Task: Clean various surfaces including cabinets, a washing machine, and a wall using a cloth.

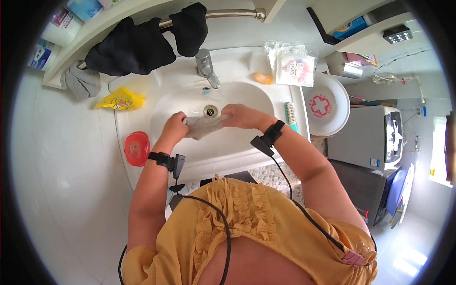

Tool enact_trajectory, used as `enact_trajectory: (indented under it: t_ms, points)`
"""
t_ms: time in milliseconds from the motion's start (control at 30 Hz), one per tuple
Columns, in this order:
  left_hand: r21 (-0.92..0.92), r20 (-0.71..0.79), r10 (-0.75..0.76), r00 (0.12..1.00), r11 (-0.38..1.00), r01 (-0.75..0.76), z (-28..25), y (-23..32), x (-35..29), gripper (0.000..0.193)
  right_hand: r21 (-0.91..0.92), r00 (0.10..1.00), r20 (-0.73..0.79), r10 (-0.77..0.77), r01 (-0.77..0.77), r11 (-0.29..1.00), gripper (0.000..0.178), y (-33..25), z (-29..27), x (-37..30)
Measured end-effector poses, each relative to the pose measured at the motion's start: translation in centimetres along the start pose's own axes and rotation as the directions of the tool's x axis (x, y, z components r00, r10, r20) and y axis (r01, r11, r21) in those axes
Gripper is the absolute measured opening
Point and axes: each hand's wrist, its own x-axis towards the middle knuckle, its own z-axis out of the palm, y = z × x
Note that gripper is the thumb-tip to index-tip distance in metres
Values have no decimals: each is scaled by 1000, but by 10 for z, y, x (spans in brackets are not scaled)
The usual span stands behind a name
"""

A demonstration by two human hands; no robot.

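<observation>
Orange soap [263,78], perhaps, beside packets [295,69]

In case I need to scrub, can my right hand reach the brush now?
Probably yes: the brush lies uncovered on the sink rim near your right hand, though that hand would likely need to release the cloth.

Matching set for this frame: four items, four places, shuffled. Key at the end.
Items
1. grey cloth
2. red container
3. brush
4. black cloths

Places
A. on the right rim of the basin
B. hanging on the metal rail
C. held between the left hand and the right hand
D. on the left rim of the basin

Pairs: 1-C, 2-D, 3-A, 4-B
</observation>
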Motion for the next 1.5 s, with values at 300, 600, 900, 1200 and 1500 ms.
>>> enact_trajectory:
  t_ms: [300, 600, 900, 1200, 1500]
  points:
    - [-605, -509, -260, 821, 786, -125, -4, -17, 32, 44, 167, 742, -611, 276, -220, 961, 47, 76, 5, 37]
    - [-780, -160, -267, 950, 625, 44, 62, -22, -6, 33, -337, 974, -164, 158, -206, 919, 35, 106, 37, 55]
    - [-841, -30, -247, 969, 530, 109, 66, -11, -25, 29, -678, 957, 51, 287, -178, 713, 20, 130, 62, 95]
    - [-905, -67, -302, 951, 420, 69, 39, -8, -41, 30, 566, 987, -28, 157, -114, 817, 34, 42, -26, 52]
    - [-929, -84, -322, 943, 369, 44, 46, -1, -46, 29, -662, 985, -150, 80, -161, 732, 32, 153, -23, 91]
